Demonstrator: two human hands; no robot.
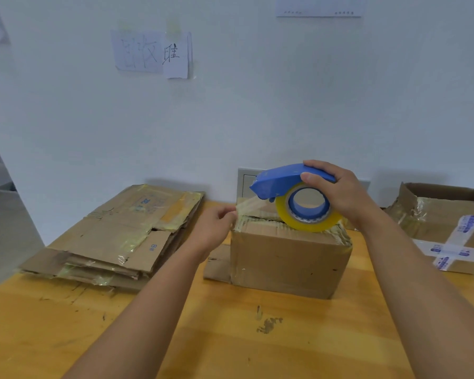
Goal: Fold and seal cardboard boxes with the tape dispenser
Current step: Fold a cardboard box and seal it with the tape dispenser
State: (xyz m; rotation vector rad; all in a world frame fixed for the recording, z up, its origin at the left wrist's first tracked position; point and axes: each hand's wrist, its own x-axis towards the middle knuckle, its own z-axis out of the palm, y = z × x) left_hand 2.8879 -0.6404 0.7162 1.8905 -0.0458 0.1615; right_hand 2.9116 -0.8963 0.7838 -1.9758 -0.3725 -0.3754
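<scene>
Head view: step in hand looks like starting a tape strip across the top seam of the cardboard box (288,258), which sits mid-table on the wooden table (175,324). To do it well, I'd judge: anchor the free tape end (248,205) down over the box's left top edge first, press it flat, keep the strip taut and centred on the seam, then draw the dispenser straight to the right with the roll low to the flaps so the tape doesn't wrinkle or stick to itself. Left hand (216,224) has fingers curled, pinching the loose tape end at the box's upper left corner. Right hand (337,192) is wrapped over the blue tape dispenser (279,181), thumb on the near side, fingers over the top; the yellowish tape roll (308,209) rests on or just above the box top, can't tell which. Stack of flattened boxes (115,233) lies to the left, another taped box (449,228) at right.
</scene>
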